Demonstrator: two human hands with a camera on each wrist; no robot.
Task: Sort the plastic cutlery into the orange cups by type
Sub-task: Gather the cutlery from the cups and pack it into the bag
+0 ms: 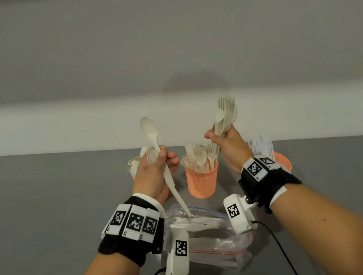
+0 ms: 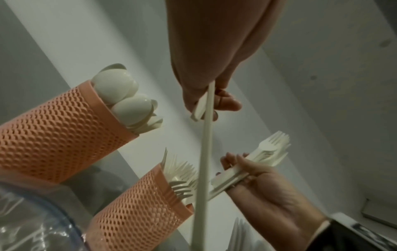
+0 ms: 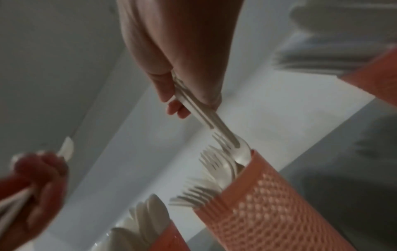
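Left hand (image 1: pixel 155 173) grips cream plastic spoon (image 1: pixel 151 132) upright; right hand (image 1: pixel 230 146) at 2 o'clock clutches bundle of cream plastic forks (image 1: pixel 226 115) above orange mesh fork cup (image 1: pixel 203 181).

Orange mesh-patterned cups (image 1: pixel 203 180), cream cutlery (image 1: pixel 202 158), grey table (image 1: pixel 43 208), b/w checkered wrist tags (image 1: pixel 133 222).

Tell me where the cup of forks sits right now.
In the head view the cup of forks stands on the grey table at centre, between the left hand and right hand, just beyond the clear zip bag.
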